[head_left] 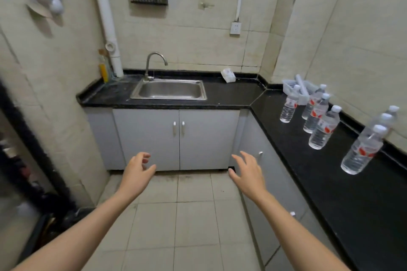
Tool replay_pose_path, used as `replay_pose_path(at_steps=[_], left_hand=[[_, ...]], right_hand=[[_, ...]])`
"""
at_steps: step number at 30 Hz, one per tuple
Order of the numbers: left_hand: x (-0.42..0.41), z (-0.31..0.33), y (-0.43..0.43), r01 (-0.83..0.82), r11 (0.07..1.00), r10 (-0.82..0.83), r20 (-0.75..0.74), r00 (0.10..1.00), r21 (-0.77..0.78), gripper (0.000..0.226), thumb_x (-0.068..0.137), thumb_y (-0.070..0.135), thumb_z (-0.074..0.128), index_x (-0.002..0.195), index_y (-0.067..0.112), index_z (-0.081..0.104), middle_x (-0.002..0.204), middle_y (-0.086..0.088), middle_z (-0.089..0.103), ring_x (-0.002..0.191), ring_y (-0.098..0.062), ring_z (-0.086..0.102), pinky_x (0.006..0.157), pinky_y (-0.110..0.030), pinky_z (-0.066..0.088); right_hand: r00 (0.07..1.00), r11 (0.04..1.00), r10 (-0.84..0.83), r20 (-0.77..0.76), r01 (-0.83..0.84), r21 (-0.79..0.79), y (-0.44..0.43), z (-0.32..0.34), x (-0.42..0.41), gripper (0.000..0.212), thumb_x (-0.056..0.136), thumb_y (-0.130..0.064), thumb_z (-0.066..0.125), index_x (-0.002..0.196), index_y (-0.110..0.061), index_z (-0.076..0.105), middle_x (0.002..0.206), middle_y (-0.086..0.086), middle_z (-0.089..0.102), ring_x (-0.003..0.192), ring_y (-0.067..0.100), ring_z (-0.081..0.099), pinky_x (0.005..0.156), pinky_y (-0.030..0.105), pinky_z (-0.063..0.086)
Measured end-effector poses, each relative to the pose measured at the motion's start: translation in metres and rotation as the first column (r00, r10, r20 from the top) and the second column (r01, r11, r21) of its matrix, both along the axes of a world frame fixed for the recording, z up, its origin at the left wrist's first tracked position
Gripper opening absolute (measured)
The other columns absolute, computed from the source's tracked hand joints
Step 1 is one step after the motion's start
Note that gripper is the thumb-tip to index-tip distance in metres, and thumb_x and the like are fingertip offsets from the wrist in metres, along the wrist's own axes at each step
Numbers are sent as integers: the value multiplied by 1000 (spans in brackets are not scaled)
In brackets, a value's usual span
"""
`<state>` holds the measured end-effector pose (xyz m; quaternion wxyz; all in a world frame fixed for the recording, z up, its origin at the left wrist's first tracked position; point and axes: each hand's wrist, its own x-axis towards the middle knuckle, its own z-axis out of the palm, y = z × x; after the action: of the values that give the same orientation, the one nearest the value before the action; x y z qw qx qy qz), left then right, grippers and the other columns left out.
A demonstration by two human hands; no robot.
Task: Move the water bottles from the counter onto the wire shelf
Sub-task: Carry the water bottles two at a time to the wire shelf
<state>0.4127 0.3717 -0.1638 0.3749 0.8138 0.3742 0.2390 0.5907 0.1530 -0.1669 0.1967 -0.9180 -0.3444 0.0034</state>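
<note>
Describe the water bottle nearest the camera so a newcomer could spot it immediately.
Follow the black counter along the right wall, away from the sink. Several clear, white-capped, red-labelled bottles stand there. The nearest bottle fronts a separate row of three, apart from the cluster beside the white basket.

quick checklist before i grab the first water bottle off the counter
1. Both hands free: left hand and right hand open, holding nothing. ok
2. Bottles upright on the counter: seven, all capped. ok
3. Nearest bottle clear for a grip: stands apart from the others. ok
4. Right hand at the bottles: out in front of the cabinet doors, well short. not ok
5. Wire shelf located: not clearly in view. cannot tell
</note>
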Motion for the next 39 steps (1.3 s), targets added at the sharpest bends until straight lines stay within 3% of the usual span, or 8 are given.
replay_pose_path(at_steps=[7,15,19,24,28,34,39], left_hand=[[43,-26,89,-64,994,66,13,998,-91,33,84,7,57,115,-3,51,115,-21,53,90,-23,47,83,-32,36],[147,-20,211,129,978,-118,74,990,-165,36,88,9,53,121,-1,46,121,-21,48,93,-21,46,83,-31,36],[204,-18,257,201,965,-189,83,978,-171,34,86,10,55,117,-1,49,119,-23,52,101,-34,54,91,-42,42],[267,-43,246,324,910,-318,67,946,-260,32,86,9,56,116,-1,50,116,-21,54,100,-34,54,90,-42,42],[315,-58,217,426,840,-434,55,899,-337,33,86,8,55,116,-2,49,115,-22,53,92,-27,51,87,-38,42],[405,-47,174,555,779,-559,77,825,-293,31,86,7,55,115,-1,50,114,-19,52,89,-22,48,82,-30,37],[489,-36,149,603,760,-611,47,790,-243,32,86,10,54,117,3,49,117,-17,53,91,-20,48,86,-32,40]], right_hand=[[999,997,44,18,-42,-70,87,-11,47,53,92,-32,45,141,-20,30,153,5,22,142,19,15,111,35,22],[988,985,-152,8,152,-83,169,2,111,55,91,-31,46,142,-19,28,151,7,25,141,22,18,112,36,22],[963,958,-268,28,269,-102,188,14,135,55,92,-31,46,142,-19,28,151,5,26,141,20,19,111,35,23],[914,906,-405,-19,398,-148,169,2,152,56,88,-37,46,140,-19,33,149,6,30,139,21,24,112,36,26],[840,832,-542,-10,535,-146,135,-2,171,54,89,-30,51,139,-19,34,148,5,31,138,21,25,109,33,26],[715,717,-696,-66,697,-14,84,-14,234,54,89,-28,53,139,-17,36,147,5,34,137,20,25,110,35,28],[685,682,-718,-127,728,68,72,-27,307,53,89,-27,53,138,-17,36,145,5,35,135,22,28,108,36,31]])
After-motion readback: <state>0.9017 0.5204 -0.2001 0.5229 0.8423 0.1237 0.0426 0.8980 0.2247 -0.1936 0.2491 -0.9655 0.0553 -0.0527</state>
